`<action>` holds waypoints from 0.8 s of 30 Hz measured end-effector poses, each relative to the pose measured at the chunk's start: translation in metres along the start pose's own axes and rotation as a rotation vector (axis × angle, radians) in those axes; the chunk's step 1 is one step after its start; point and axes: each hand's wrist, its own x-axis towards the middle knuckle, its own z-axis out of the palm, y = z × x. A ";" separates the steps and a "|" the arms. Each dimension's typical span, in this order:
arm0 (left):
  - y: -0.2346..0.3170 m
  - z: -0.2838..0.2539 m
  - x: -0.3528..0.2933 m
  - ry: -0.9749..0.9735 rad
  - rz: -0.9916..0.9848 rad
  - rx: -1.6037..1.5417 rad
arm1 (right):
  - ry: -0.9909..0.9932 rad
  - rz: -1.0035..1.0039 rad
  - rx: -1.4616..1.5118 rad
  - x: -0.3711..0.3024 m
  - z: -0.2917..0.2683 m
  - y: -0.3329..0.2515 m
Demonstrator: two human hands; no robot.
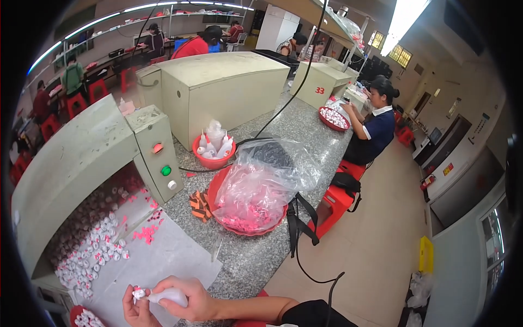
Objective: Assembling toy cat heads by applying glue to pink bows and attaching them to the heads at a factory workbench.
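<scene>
Here, your right fingers (171,282) clamp the bottle (174,296) sideways, nozzle (154,298) leftward toward the white piece (139,293) your left fingers (129,306) pinch.

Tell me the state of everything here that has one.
Right hand: closed around squeeze bottle
Left hand: holding small white piece
Squeeze bottle: tilted, nozzle at the piece
White pieces: heaped loosely
Plastic bag: crumpled, over red basin
Red bowl: filled with bottles
Ceiling light: lit
Green button: lit or unlit, cannot tell
</scene>
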 end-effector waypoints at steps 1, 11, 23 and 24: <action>-0.001 -0.001 0.001 -0.001 0.004 -0.001 | -0.004 0.007 0.005 0.001 0.001 0.001; -0.008 -0.015 0.006 -0.051 0.012 0.011 | 0.002 -0.006 0.051 0.003 0.007 0.010; -0.006 -0.014 0.004 -0.004 0.000 0.028 | -0.042 0.025 0.037 0.003 0.011 0.007; -0.005 -0.014 0.004 0.000 0.007 0.036 | -0.045 0.027 0.038 0.003 0.011 0.007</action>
